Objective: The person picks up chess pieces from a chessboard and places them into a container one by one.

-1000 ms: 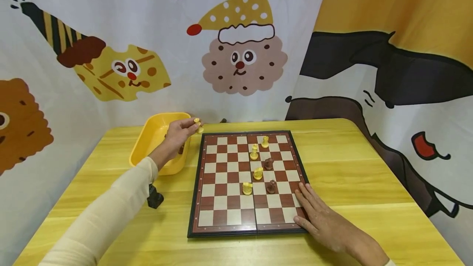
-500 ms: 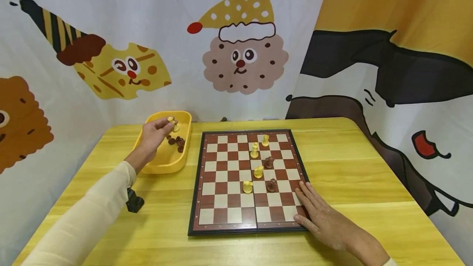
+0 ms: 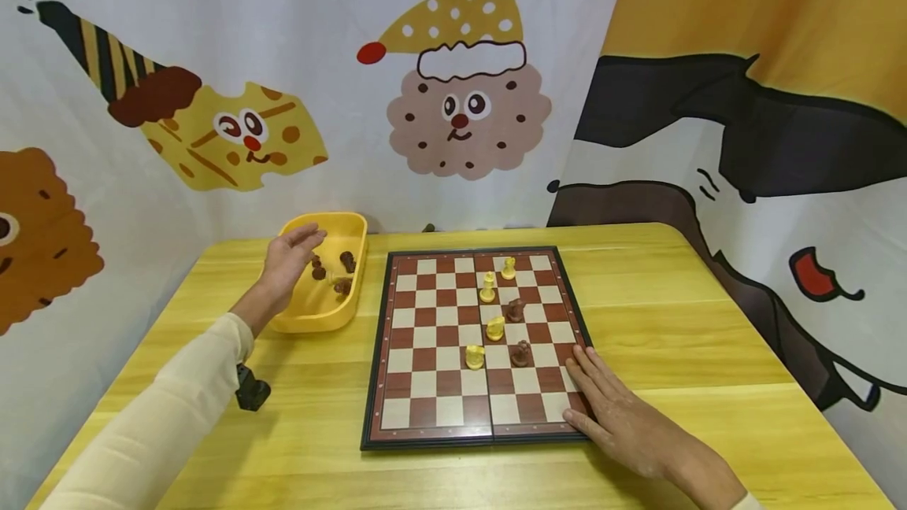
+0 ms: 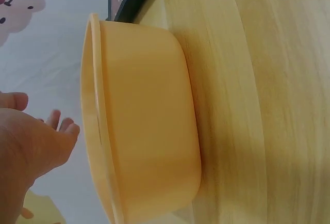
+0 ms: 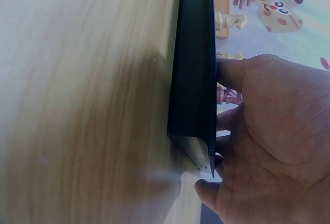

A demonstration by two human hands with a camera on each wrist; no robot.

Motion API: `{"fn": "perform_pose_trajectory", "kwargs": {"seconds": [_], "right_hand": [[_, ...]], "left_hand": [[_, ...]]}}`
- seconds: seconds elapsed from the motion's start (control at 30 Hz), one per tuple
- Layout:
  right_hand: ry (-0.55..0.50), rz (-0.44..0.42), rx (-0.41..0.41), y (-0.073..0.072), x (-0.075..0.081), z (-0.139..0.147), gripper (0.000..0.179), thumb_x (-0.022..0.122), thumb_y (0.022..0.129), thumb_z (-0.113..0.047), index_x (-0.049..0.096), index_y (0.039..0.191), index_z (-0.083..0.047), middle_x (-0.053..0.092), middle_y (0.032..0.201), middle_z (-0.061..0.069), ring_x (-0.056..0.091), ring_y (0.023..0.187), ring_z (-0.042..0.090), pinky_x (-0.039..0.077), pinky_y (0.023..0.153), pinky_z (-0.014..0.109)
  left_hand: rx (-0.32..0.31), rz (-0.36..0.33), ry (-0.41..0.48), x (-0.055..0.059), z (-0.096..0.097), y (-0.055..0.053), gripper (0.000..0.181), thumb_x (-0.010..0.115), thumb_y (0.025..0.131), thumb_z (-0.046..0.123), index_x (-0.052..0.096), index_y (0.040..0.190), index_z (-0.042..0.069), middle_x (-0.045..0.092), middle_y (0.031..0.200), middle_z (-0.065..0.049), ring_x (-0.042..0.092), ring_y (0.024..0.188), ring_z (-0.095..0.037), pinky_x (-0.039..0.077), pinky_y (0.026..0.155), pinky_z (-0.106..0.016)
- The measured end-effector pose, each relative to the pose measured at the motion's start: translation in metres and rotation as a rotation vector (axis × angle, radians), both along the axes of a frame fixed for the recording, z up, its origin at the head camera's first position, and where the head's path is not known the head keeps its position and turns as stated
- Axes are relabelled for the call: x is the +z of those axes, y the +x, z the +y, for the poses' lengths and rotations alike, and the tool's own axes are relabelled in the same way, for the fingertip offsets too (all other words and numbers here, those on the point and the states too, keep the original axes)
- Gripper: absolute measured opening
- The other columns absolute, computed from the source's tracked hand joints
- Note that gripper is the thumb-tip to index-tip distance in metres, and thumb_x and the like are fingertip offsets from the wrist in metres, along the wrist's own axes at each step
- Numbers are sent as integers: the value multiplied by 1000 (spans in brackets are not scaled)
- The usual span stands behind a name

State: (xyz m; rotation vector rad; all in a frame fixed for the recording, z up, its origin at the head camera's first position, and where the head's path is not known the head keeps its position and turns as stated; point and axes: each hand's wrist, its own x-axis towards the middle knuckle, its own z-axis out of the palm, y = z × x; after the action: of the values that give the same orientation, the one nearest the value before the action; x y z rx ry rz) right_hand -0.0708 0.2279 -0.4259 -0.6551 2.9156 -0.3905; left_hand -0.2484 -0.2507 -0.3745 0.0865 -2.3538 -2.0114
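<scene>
Okay, biggest first: the counter [image 3: 652,313] carries everything. Chessboard [image 3: 434,339] lies flat on it, squares up, seam down the middle. Reads as stiff, fairly light plastic; it may flex or fold at the seam, so lift by both outer edges. Yellow bin [image 3: 319,322] stands left of the board, near it but apart. Probably thin, light plastic that slides if bumped; take it by the rim.

Right hand [image 3: 623,419] rests on the board's right edge near the close corner, fingers laid out, gripping nothing; likely enough to steady it. Left hand [image 3: 285,264] is over the bin's left side, fingers loosely extended, nothing seen in it.

Chess pieces last. Six stand upright on the board: four pale, including a tall one [image 3: 487,288] and the nearest knight [image 3: 475,357], plus two brown. More brown pieces [image 3: 343,287] are inside the bin. Probably light, hard, a bit slick, easy to tip. Pinch mid-body with thumb and fingertip; thin tops look the likeliest to chip.
</scene>
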Motion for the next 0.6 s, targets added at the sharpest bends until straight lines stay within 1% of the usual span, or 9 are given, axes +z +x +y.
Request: {"fn": "perform_pose_trajectory", "kwargs": {"seconds": [0.07,0.2,0.27,0.43,0.6], "right_hand": [[-3,-1,-2,0,0,0,66,35,94,-50,19,145,-10,5,151,6,1,135,25,24,103,47],[-6,6,-8,0,0,0,66,35,94,-50,20,145,-10,4,151,6,1,135,25,25,102,47],[-7,12,-9,0,0,0,66,35,94,-50,21,145,-10,4,151,6,1,135,25,25,102,47],[-1,9,-1,0,-1,0,66,35,94,-50,19,145,-9,4,151,7,1,135,26,24,102,47],[5,13,0,0,-1,0,67,35,94,-50,20,145,-9,5,151,7,1,135,26,24,102,47]], "left_hand": [[-16,3,26,0,1,1,52,50,94,25,34,138,2,41,135,-16,35,125,-24,30,101,-39],[-77,30,103,0,5,5,50,51,94,22,35,137,1,44,133,-14,36,123,-24,25,103,-43],[-102,44,133,0,7,6,50,51,94,20,35,136,0,44,132,-15,38,122,-25,24,103,-44],[-126,63,153,-2,16,9,47,53,93,18,38,134,-1,43,132,-21,40,120,-29,28,102,-44],[-156,84,187,0,25,11,45,54,93,18,41,131,-2,44,130,-22,42,118,-30,30,100,-44]]}}
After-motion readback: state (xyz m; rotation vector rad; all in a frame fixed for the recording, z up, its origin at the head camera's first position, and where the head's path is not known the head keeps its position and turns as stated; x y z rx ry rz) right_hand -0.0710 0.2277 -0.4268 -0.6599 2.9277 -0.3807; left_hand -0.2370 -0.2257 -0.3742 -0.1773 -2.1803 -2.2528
